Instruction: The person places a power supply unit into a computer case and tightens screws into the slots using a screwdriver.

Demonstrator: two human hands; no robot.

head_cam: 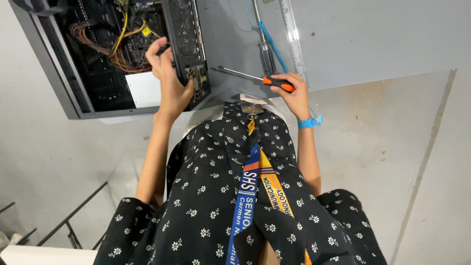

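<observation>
My left hand (169, 83) grips the lower end of a black boxy part with a fan grille (185, 34), which stands at the right edge of an open grey computer case (59, 68). Yellow, orange and black wires (122, 39) lie inside the case beside my fingers. My right hand (296, 98) holds a screwdriver (245, 75) by its orange and black handle, with the metal shaft pointing left towards the black part. A blue strap (310, 121) circles my right wrist, and a coiled blue cord (272, 41) runs up from it across the grey table (373, 39).
A second screwdriver (266, 51) and a clear ruler (293, 34) lie on the table above my right hand. My black flowered dress (206, 196) and a blue and yellow lanyard (248, 196) fill the lower frame. A black metal frame (73, 221) stands on the concrete floor at lower left.
</observation>
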